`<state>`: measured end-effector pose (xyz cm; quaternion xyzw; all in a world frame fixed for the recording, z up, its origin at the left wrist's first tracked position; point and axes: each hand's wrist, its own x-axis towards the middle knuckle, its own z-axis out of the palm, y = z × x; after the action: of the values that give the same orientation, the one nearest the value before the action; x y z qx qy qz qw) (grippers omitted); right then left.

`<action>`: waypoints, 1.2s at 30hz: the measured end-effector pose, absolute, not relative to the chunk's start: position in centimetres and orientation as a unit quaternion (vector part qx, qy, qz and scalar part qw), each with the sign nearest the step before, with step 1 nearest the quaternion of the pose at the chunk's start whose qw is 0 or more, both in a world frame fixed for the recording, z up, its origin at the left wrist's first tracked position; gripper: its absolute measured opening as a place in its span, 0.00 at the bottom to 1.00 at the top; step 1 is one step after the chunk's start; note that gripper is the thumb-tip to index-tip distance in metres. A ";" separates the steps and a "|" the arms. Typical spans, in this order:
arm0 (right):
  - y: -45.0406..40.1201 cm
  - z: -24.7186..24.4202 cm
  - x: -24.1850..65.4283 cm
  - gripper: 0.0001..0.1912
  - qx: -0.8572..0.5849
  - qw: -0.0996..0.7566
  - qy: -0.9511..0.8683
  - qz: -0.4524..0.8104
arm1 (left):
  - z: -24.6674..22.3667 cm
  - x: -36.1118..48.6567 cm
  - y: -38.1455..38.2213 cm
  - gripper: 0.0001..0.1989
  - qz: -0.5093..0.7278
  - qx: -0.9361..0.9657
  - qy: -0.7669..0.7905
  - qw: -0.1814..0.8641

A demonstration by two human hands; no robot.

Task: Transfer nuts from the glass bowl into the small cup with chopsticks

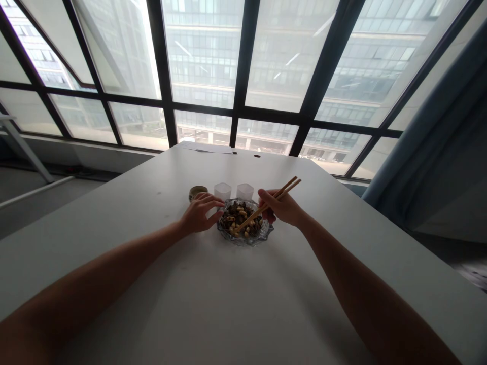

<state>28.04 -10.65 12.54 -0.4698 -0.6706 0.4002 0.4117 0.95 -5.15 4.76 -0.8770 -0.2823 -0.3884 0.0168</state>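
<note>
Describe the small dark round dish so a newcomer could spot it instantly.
On the white table by the window, find the clear scalloped glass bowl of beans that the left hand steadies. Just behind that hand, left of two clear square plastic cups, sits the small dark round dish: the only opaque, brownish vessel.

White bench (213,299) by the window; carries a glass dish (245,234) of nuts and dark bits, two frosted cups (222,191) (244,191) just behind, a small brown bowl (197,192) to their left
</note>
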 end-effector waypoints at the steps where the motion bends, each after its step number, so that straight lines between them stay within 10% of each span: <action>1: -10.6 12.2 27.7 0.35 -0.470 0.420 -0.669 0.393 | 4.7 1.0 -5.2 0.11 -0.388 -0.877 -0.284 0.016; 15: -10.1 13.0 29.1 0.36 -0.487 0.544 -0.638 0.246 | 4.3 0.9 -5.1 0.11 -0.390 -0.872 -0.295 0.006; 26: -10.5 12.1 28.4 0.34 -0.454 0.461 -0.715 0.264 | 4.1 0.9 -5.0 0.11 -0.413 -0.869 -0.271 0.012; 36: -7.8 12.9 32.3 0.27 -0.541 0.652 -0.413 0.334 | 4.1 0.8 -4.9 0.10 -0.414 -0.869 -0.271 0.014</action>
<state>32.30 -7.76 12.88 -0.5409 -0.4132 0.3339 0.6521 0.83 -4.87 4.12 -0.8689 -0.2713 -0.4137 0.0135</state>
